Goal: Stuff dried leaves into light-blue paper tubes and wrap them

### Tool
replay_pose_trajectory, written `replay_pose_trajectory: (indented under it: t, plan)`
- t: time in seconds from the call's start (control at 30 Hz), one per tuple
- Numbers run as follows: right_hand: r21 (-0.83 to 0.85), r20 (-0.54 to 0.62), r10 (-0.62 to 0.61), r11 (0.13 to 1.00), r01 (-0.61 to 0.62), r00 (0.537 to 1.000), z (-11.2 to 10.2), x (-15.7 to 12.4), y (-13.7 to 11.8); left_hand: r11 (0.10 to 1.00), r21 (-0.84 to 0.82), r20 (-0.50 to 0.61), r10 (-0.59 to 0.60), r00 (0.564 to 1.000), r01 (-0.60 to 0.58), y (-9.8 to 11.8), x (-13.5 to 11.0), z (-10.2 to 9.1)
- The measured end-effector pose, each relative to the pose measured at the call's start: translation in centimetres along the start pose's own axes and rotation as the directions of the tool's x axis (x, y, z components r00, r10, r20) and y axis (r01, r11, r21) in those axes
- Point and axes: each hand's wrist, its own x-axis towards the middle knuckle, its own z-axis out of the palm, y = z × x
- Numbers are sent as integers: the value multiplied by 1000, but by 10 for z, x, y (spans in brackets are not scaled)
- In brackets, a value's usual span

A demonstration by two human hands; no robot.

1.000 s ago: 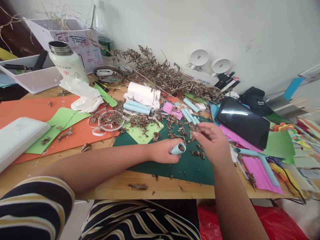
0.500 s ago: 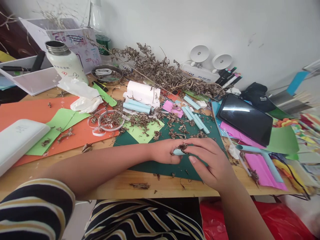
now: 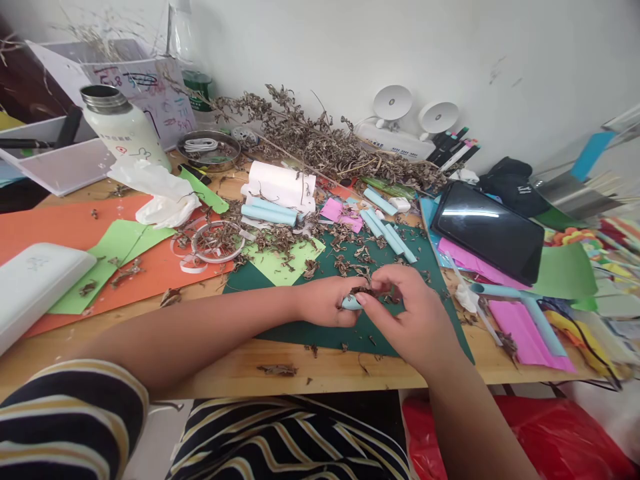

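My left hand (image 3: 325, 300) is wrapped round a light blue paper tube (image 3: 351, 303), whose open end faces right above the green mat (image 3: 280, 337). Dried leaf bits (image 3: 361, 291) stick out at that end. My right hand (image 3: 413, 323) meets it there, fingers curled and thumb tip against the rim, pinching some of the brown leaf. The rest of the tube is hidden in my left palm. Crumbled leaves (image 3: 343, 265) lie scattered on the mat just beyond both hands. Several more blue paper tubes (image 3: 387, 235) rest at the mat's far edge.
A heap of dried plant stems (image 3: 310, 137) lies along the wall beside a white router (image 3: 395, 143). To the left stand an uncapped white bottle (image 3: 127, 130) and a white case (image 3: 43, 283). A black tablet (image 3: 489, 230) and pink paper (image 3: 525, 333) are on the right.
My right hand's fingers have curled in from a more stretched pose, and its thumb has moved left onto the tube's rim. My left hand still grips the tube. The view has shifted slightly.
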Motion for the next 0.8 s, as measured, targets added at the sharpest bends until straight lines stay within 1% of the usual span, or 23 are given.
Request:
replay_pose_trajectory:
  t: [0.1, 0.13, 0.2, 0.33, 0.43, 0.5, 0.63, 0.7, 0.8]
  plan:
    - [-35, 129, -114, 992, 119, 985, -5, 4, 1, 999, 4, 0, 51, 999, -51, -2, 2, 1]
    - [-46, 157, -143, 987, 152, 977, -7, 5, 2, 999, 3, 0, 48, 999, -48, -2, 2, 1]
    - [-56, 172, -170, 982, 182, 970, -8, 5, 3, 1000, -4, 6, 17, 1000, -17, -1, 3, 1]
    - [-19, 113, -193, 980, 196, 975, -8, 1, 8, 1000, -10, 18, -13, 1000, 14, 2, 1, -1]
    - [6, 94, -219, 976, 219, 971, -7, -4, 11, 999, -30, 6, 45, 999, -44, 1, 1, -1]
    - [-4, 118, -220, 975, 222, 968, -8, -6, 11, 997, -28, 3, 70, 998, -70, 0, 0, -1]
    - [-76, 195, -161, 981, 178, 968, -11, -8, 7, 999, -25, -4, 37, 999, -37, -2, 0, 0]
    - [-50, 223, -148, 985, 163, 963, -14, -6, 6, 999, -40, -5, 11, 1000, -12, -2, -1, 0]
    - [23, 284, -173, 984, 174, 943, -20, -1, 6, 998, -49, -6, -32, 999, 32, 0, -1, 0]
